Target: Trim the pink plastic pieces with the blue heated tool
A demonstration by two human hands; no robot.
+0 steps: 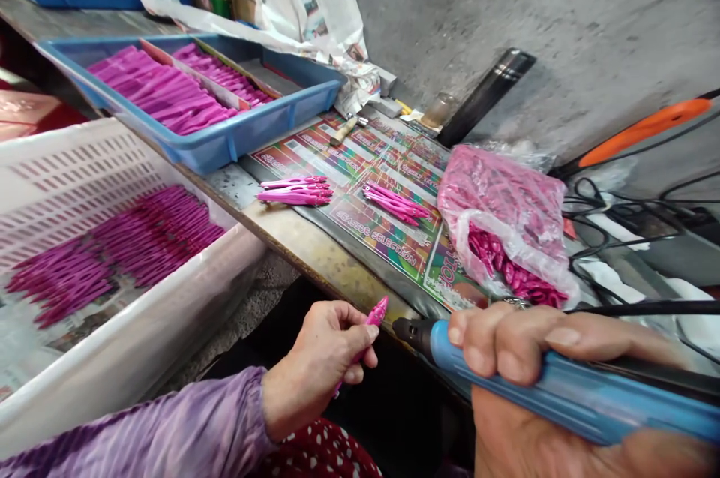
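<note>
My left hand (315, 358) pinches a slim pink pen (379, 311) between thumb and fingers, its tapered end pointing up and to the right. My right hand (506, 347) is wrapped round a blue power screwdriver (596, 397) with a black nose. That nose sits just right of the pen's end, with a small gap seeming to lie between them. On the bench ahead lie two small bunches, one of pink pens (297, 190) and another of pink pens (397, 203). A clear bag (506, 185) of small dark-pink parts stands open beyond my right hand.
A blue tray (208, 144) of pink pieces, split by dividers, rests at the bench's left. Below it is a white crate (135, 343) with many pens. Behind stand a black tube (487, 95), an orange-handled tool (644, 133) and cables. A small hammer-like tool (344, 131) lies near the wall.
</note>
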